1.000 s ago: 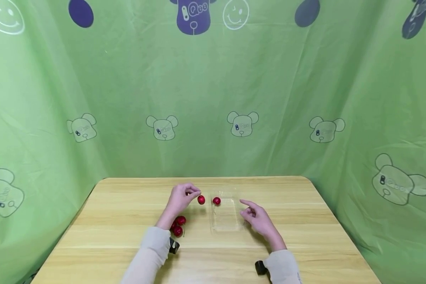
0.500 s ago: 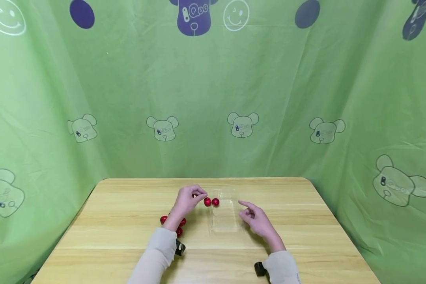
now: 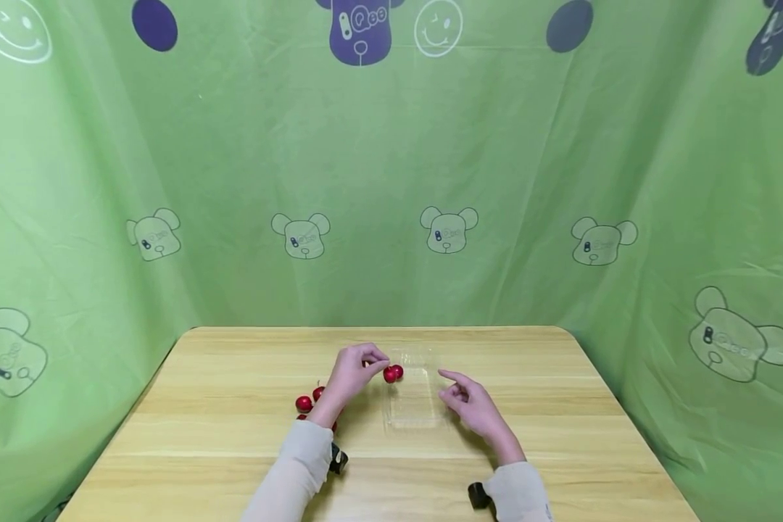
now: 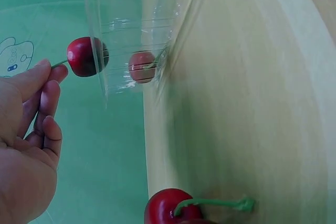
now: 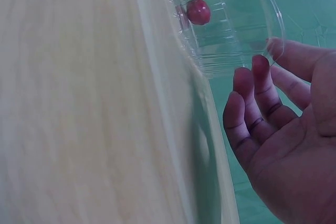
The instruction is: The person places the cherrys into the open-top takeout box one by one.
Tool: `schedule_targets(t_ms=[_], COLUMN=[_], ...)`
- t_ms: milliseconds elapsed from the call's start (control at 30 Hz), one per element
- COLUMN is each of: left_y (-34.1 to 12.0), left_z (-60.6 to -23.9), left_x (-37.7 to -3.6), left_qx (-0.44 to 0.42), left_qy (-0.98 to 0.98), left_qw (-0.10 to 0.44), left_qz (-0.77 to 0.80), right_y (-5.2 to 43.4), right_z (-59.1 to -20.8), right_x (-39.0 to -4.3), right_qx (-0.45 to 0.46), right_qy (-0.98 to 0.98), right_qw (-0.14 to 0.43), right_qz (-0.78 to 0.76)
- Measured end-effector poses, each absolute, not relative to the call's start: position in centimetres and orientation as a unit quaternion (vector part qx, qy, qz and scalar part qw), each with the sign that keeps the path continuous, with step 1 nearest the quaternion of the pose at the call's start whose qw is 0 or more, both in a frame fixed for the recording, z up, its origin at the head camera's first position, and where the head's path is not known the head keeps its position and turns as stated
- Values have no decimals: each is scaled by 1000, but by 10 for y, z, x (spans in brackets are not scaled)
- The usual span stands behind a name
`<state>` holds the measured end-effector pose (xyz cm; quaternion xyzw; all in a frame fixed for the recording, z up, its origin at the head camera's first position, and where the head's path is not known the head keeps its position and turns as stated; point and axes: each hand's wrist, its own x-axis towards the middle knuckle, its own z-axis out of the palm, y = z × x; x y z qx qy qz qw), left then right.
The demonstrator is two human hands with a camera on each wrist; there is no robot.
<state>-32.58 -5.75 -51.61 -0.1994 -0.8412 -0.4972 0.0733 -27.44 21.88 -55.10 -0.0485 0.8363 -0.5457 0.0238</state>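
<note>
a round red cherry (image 4: 85, 56) is pinched by its stem in the left hand (image 3: 354, 375) – just at the clear plastic tray (image 3: 414, 406); the right hand (image 3: 471, 404) is held relaxed, empty, right of it.

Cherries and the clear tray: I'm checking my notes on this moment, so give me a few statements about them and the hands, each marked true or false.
1. The left hand pinches a cherry by its stem. True.
2. That cherry hangs at the rim of the clear plastic tray. True.
3. The tray holds no cherry. False: one cherry in the tray lies inside.
4. The right hand grips a cherry. False: its fingers are relaxed and hold nothing, beside the tray.
5. More cherries on the table lie by the left forearm. True.
</note>
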Motion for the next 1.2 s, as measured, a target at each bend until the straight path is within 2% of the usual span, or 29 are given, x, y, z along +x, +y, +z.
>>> schedule_targets(t_ms=[1200], left_y=[-52], left_z=[-532], left_x=[-326], left_qx=[-222], left_qy=[-866], left_qw=[58], left_qz=[-444], right_y=[218], right_z=[-547], right_x=[-272], right_qx=[-65], right_qy=[832], right_qw=[22], right_qz=[-551])
